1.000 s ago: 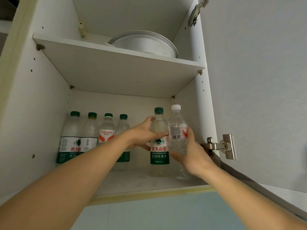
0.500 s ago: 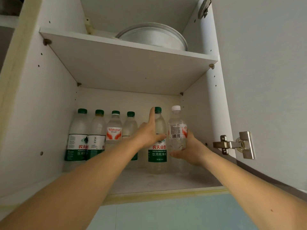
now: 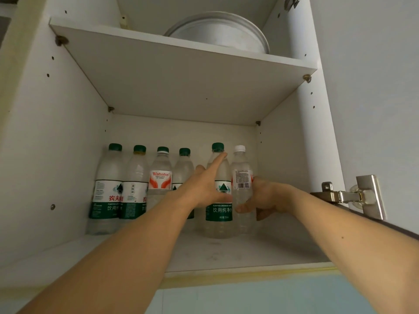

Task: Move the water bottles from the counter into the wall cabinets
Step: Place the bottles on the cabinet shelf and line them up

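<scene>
- The left hand (image 3: 204, 189) reached into the wall cabinet (image 3: 68, 132) with its fingers straight and spread; the index fingertip lay against the neck of the green-capped bottle (image 3: 218, 209), just under the cap, and the palm sat against that bottle's body. It gripped nothing.
- The right hand (image 3: 263, 198) wrapped around the white-capped bottle (image 3: 242, 177) from the right side, with the thumb across the lower front and the fingers curled behind it.
- Both of these bottles stood upright on the lower shelf (image 3: 226, 252), touching each other, toward the cabinet's right wall.
- 4 more bottles stood upright in a row at the back left: 2 green-label bottles (image 3: 107, 193) side by side, a Wahaha bottle (image 3: 160, 177) with a red and white label, and another green-capped one (image 3: 184, 168) partly hidden by the left wrist.
- A gap separated that row from the pair under the hands.
- A round metal pan (image 3: 222, 35) sat on the upper shelf (image 3: 181, 82).
- The cabinet door (image 3: 374, 87) stood open to the right, with its hinge (image 3: 349, 196) near the right forearm.
</scene>
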`<state>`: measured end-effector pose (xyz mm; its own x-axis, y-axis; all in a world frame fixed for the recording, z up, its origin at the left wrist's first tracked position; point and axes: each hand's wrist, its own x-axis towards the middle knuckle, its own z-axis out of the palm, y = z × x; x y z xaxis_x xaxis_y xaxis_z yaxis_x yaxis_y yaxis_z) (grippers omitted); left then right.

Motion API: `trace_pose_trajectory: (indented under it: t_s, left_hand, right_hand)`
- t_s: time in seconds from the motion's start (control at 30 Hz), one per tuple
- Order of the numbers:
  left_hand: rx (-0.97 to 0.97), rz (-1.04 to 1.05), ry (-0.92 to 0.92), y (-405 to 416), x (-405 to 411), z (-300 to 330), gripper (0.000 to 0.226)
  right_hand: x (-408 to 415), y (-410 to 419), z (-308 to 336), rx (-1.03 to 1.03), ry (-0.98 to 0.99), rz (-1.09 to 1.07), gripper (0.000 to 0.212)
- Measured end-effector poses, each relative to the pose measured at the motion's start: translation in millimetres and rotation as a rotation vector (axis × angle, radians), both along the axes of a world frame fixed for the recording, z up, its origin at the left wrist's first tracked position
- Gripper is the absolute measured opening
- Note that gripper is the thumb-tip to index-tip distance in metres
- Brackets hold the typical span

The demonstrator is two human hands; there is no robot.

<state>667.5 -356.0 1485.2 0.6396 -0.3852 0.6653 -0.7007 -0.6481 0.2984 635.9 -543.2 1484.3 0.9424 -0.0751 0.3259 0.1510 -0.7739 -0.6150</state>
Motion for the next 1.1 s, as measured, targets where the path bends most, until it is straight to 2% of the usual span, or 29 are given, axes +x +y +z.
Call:
trace_pose_trajectory:
  t_s: [0.1,0.2,0.3,0.63,0.83,0.97,1.1]
  left_hand:
    - [0.050,0.045,-0.030,1.7,1.5,-2.7,0.133]
    - [0.064,0.072,-0.058,1.8,4.0,-2.4,0.137]
    - [0.094,0.124,-0.091,1.7,6.8,-0.4,0.139]
    - [0.204,0.317,-0.169,8.5,11.6,-1.7,0.132]
    - [0.375,0.421,-0.322,14.4,16.5,9.2,0.124]
    - [0.472,0.427,-0.318,18.0,22.2,19.4,0.131]
    - [0.490,0.425,-0.334,16.9,29.2,16.2,0.136]
  right_hand:
    - [10.1,2.0,1.1,0.000,0.012,-0.025,0.076]
    - [17.7,5.0,0.0,0.010,0.004,-0.028,0.082]
    - [22.8,7.4,-1.3,0.023,-0.021,-0.022,0.087]
    - [29.6,-1.6,-6.2,0.049,-0.043,0.039,0.075]
    - [36.2,-3.6,-8.0,0.060,-0.041,0.072,0.070]
    - [40.0,-2.0,-7.0,0.035,-0.057,0.070,0.067]
    - [43.6,-3.1,-7.3,0.026,-0.053,0.080,0.066]
